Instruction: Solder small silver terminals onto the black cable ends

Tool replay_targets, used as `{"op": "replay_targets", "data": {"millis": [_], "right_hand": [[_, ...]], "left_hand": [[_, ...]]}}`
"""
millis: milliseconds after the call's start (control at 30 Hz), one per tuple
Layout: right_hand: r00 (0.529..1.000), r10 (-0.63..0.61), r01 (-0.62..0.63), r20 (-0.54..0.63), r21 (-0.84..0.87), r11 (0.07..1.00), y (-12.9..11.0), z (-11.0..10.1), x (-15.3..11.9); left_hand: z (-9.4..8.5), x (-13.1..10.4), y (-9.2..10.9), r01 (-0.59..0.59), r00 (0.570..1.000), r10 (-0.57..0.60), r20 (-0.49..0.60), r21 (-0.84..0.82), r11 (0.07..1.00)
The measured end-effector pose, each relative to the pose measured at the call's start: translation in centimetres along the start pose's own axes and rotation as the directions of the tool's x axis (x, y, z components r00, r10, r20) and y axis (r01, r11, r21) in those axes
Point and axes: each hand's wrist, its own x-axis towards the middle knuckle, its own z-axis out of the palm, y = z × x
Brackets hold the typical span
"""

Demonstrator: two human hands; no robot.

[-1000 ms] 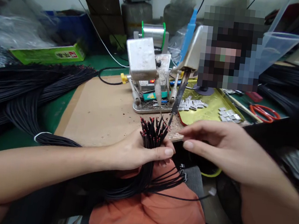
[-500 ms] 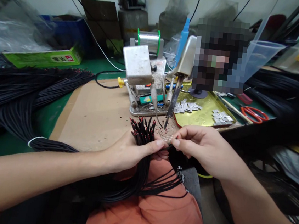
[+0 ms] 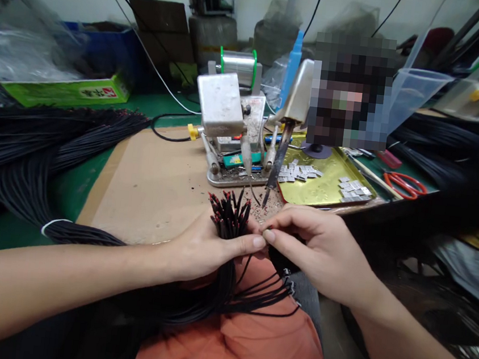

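A bundle of black cables (image 3: 229, 224) with reddish tips stands upright in my left hand (image 3: 215, 250), whose fingers wrap round it. The tip of my left thumb meets the pinched fingertips of my right hand (image 3: 306, 238). Whatever my right fingertips hold is too small and hidden to name. Below, several loose cables (image 3: 261, 296) with metal ends lie over an orange cloth (image 3: 265, 342) on my lap. Just beyond my hands, a soldering iron (image 3: 282, 150) points down at the cardboard (image 3: 153, 182), near a soldering stand (image 3: 221, 106) with a solder wire spool (image 3: 238, 68).
Small metal pieces (image 3: 302, 172) lie in a gold tray (image 3: 328, 189) at the right. Red-handled scissors (image 3: 405, 185) rest beyond it. Thick black cable bundles (image 3: 37, 147) cover the left side. A blue bottle (image 3: 291, 71) stands behind the iron, beside a blurred area.
My right hand has moved slightly left, bringing its fingertips against my left thumb. A thin cable now hangs below my thumb.
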Motion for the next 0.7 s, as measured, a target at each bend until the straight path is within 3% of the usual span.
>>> {"op": "replay_targets", "data": {"millis": [200,533,700], "right_hand": [[0.992,0.111,-0.109,-0.057,0.046,0.993,0.6,-0.5,0.1],[0.966,0.258,-0.259,0.035,0.225,0.939,1.1,-1.4,0.2],[0.957,0.29,-0.275,0.023,0.394,0.877,1.6,-0.6,0.4]], "left_hand": [[0.1,0.1,0.0,0.035,0.993,-0.035,-0.112,0.001,0.999],[0.0,-0.1,-0.2,0.039,0.991,-0.036,-0.132,0.018,0.999],[0.0,0.0,-0.4,0.039,0.989,-0.04,-0.145,-0.009,0.999]]}}
